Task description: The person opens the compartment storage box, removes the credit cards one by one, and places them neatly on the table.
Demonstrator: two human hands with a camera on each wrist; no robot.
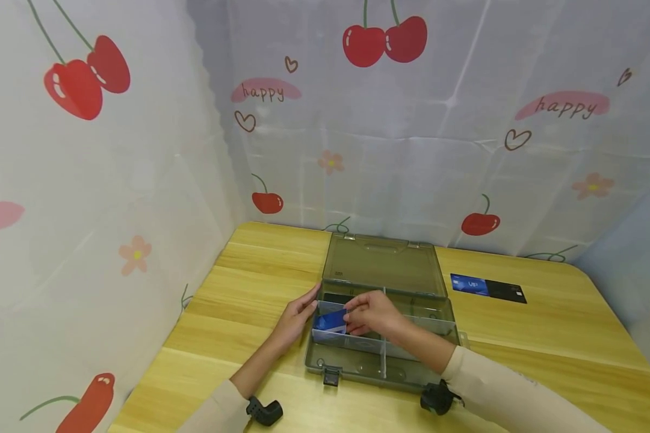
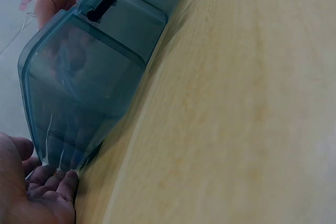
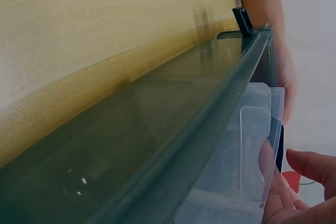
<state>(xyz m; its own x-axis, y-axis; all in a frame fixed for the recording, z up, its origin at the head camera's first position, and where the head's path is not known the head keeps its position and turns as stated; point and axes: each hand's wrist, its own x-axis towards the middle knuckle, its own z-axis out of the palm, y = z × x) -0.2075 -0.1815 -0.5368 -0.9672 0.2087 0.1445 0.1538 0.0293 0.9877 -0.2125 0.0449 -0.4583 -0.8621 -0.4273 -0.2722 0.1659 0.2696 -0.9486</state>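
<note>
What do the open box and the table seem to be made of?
The open box: probably hard plastic, tinted, see-through and glossy; small glints show on its wall.
The table: wood or wood-look laminate, yellowish with a soft sheen; long grain streaks cross it.

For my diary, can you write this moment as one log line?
case: lid open | left hand: touching case's left side | right hand: pinching blue card | VIP card: on table, right of case
</note>
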